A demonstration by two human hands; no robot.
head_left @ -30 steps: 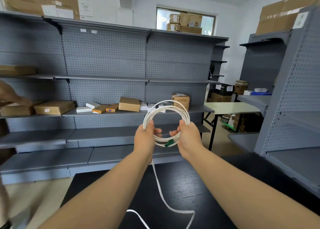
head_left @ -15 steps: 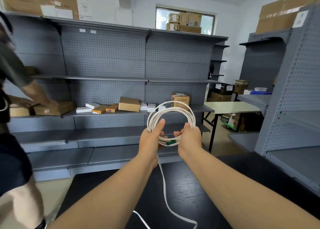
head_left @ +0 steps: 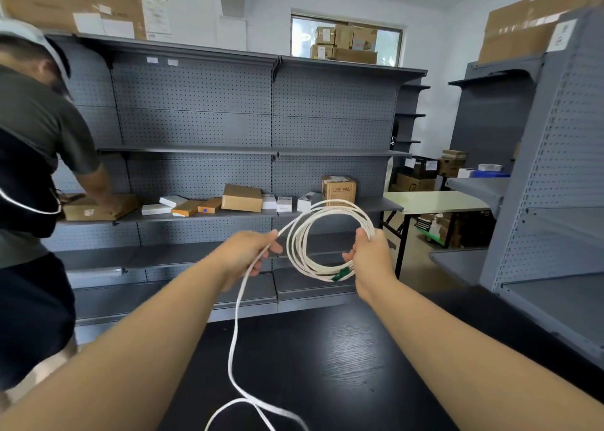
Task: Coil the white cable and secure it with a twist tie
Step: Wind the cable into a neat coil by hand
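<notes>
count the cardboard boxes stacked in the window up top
5, possibly more hidden behind. Top row: left box, middle box, right box. Below: a small box at left and a wide flat box at right.

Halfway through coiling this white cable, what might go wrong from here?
1. Only the right hand pinches the coil; the loops already fan apart at the top, so they may spring loose before tying.
2. The loose tail running through the left hand loops on the black table and may kink or tangle as it feeds in.
3. I see no twist tie; fetching one could mean letting go.
</notes>
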